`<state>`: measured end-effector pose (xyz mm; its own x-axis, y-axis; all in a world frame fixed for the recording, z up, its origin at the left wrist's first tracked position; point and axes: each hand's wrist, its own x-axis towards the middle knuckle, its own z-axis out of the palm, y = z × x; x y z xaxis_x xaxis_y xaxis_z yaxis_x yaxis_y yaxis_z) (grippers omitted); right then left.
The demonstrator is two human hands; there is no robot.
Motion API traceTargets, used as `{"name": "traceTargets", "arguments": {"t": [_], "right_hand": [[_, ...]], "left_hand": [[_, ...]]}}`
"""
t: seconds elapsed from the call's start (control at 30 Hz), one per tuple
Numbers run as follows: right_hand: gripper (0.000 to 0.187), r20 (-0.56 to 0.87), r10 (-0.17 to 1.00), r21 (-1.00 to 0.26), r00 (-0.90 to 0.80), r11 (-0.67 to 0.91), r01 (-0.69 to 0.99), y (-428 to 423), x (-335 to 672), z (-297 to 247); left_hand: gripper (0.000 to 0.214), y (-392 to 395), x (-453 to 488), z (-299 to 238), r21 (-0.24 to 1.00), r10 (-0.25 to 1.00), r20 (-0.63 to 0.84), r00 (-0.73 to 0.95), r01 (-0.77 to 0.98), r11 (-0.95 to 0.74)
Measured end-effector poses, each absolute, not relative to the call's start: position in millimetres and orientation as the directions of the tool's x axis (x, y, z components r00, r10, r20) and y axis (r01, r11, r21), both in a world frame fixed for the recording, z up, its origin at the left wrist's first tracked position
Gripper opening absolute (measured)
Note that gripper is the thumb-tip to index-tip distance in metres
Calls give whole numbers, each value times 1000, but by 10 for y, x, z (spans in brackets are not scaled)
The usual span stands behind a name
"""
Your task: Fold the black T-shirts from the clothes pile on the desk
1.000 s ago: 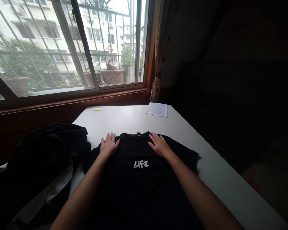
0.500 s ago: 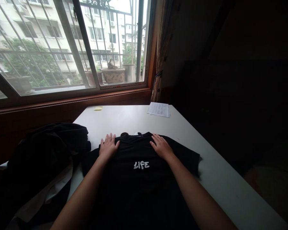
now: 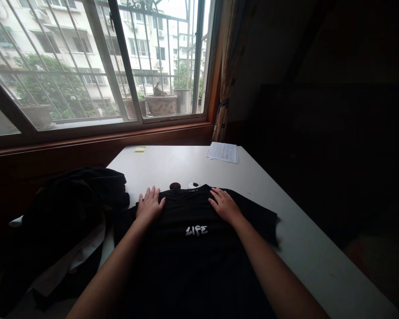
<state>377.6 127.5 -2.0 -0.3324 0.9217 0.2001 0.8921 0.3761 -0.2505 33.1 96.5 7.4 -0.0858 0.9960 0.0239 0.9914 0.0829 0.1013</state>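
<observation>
A black T-shirt with white "LIFE" lettering lies spread flat on the white table. My left hand rests palm down on its left shoulder area, fingers stretched out and apart. My right hand lies flat on the right shoulder area, fingers extended. Both hands press on the cloth near the collar and hold nothing.
A heap of dark clothing sits at the table's left. A sheet of paper and a yellow sticky note lie at the far edge. Two small round objects sit just beyond the collar. A barred window is behind; the right side is dark.
Both hands have slid slightly toward me along the shirt, uncovering the two small round objects beyond the collar. The view has shifted a little.
</observation>
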Motion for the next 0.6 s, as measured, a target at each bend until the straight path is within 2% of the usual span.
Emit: {"name": "traceTargets", "arguments": {"t": [0.6], "right_hand": [[51,233,915,-264,-330,386,884,1278,3789,-21]], "left_hand": [[66,943,345,109,98,996,25,-86,992,83]]}}
